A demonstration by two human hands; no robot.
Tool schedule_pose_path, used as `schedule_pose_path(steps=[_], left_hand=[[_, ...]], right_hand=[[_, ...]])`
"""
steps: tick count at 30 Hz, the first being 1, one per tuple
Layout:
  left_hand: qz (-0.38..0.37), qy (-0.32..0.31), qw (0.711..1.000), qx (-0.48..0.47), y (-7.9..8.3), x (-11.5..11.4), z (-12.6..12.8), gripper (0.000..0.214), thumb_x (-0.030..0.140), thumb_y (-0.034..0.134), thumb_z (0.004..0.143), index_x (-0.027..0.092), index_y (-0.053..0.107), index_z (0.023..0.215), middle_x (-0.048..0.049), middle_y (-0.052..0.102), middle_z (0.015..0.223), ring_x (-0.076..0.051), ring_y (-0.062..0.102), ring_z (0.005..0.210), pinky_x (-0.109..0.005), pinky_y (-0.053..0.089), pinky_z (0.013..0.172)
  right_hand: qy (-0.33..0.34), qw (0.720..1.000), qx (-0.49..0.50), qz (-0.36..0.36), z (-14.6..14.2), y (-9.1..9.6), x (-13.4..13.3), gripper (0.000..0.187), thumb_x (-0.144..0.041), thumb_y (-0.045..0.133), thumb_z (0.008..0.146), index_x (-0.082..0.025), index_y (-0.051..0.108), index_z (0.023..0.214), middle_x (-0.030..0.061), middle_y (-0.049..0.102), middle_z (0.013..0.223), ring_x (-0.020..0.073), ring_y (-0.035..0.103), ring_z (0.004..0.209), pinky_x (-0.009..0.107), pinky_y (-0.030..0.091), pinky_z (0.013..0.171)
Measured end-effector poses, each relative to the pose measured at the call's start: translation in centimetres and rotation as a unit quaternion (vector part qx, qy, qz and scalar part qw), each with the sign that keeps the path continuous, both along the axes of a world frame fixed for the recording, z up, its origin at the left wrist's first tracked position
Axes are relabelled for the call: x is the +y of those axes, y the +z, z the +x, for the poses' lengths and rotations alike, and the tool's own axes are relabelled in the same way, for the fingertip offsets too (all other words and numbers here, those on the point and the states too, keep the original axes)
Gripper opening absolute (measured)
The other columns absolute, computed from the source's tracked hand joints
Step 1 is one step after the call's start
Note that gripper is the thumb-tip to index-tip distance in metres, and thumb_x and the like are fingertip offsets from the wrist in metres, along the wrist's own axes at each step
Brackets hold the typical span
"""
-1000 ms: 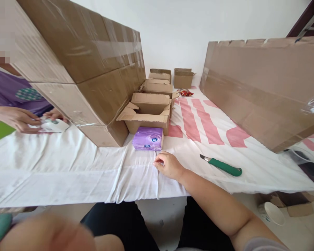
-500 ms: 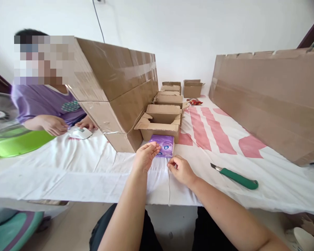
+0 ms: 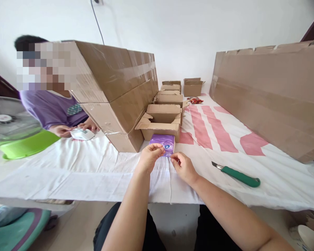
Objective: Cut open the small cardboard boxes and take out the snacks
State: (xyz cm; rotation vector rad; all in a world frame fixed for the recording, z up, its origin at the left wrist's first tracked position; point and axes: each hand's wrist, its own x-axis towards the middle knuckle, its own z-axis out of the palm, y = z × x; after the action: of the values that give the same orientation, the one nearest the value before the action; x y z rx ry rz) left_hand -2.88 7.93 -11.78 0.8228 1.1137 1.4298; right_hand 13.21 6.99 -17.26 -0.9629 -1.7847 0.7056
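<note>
A purple plastic-wrapped tissue pack [image 3: 169, 140] lies flat on the cloth, against the front of an open cardboard box [image 3: 159, 134]. My left hand [image 3: 149, 157] is over the pack's near left part, its thumb and fingertips pinched together. By the near right corner of the pack is my right hand [image 3: 183, 168], with thumb and forefinger also closed in a pinch. Whatever sits between the fingertips of either hand is too small to make out. A green utility knife [image 3: 240, 176], blade out, rests to the right of my right hand.
Stacked cardboard boxes [image 3: 112, 87] rise on the left; a large cardboard panel [image 3: 267, 101] stands on the right. More open boxes [image 3: 192, 89] and a red packet [image 3: 195, 100] are farther back. A co-worker in a purple shirt [image 3: 45, 108] handles a white object [image 3: 83, 134].
My left hand has shifted slightly right over the tissue pack, and my right hand has moved slightly up and right. The co-worker's hand has come down to the white object. The view has shifted slightly.
</note>
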Motion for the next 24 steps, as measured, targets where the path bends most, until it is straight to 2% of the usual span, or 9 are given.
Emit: schedule_pose_path(steps=[4,7,16,24], left_hand=[[-0.001,-0.052,0.997,0.055,0.2,-0.5,1.1,0.028,0.020,0.085,0.046,0.015,0.067,0.067,0.0021,0.065,0.059,-0.012,0.062,0.058,-0.026,0.049,0.062],[0.002,-0.067,0.994,0.091,-0.1,-0.5,1.9,0.023,0.017,0.081,0.047,0.016,0.067,0.066,0.0025,0.065,0.062,-0.012,0.060,0.059,-0.026,0.048,0.062],[0.015,-0.075,0.983,0.166,-1.1,-0.3,1.9,0.016,0.018,0.075,0.053,0.017,0.067,0.067,0.0022,0.065,0.063,-0.013,0.061,0.062,-0.027,0.048,0.063],[0.022,-0.068,0.979,0.190,-0.7,-0.7,2.1,0.015,0.017,0.074,0.056,0.018,0.067,0.069,0.0017,0.066,0.065,-0.015,0.063,0.064,-0.028,0.050,0.065]], right_hand=[[-0.011,0.999,0.031,-0.012,0.1,0.0,0.2,0.015,-0.030,0.050,0.091,-0.020,0.061,0.093,0.0057,0.070,0.088,0.0175,0.064,0.076,0.028,0.049,0.067],[-0.012,0.999,0.028,-0.025,0.2,0.0,0.2,0.016,-0.032,0.051,0.091,-0.021,0.061,0.089,0.0046,0.070,0.084,0.0171,0.064,0.073,0.027,0.048,0.064],[-0.016,0.999,0.010,-0.047,0.3,0.0,0.3,0.013,-0.026,0.049,0.086,-0.020,0.060,0.081,0.0015,0.068,0.073,0.0143,0.059,0.061,0.025,0.045,0.058],[-0.037,0.998,0.008,-0.058,0.4,-0.1,0.5,0.009,-0.024,0.050,0.081,-0.021,0.058,0.078,-0.0006,0.064,0.068,0.0134,0.054,0.055,0.025,0.042,0.054]])
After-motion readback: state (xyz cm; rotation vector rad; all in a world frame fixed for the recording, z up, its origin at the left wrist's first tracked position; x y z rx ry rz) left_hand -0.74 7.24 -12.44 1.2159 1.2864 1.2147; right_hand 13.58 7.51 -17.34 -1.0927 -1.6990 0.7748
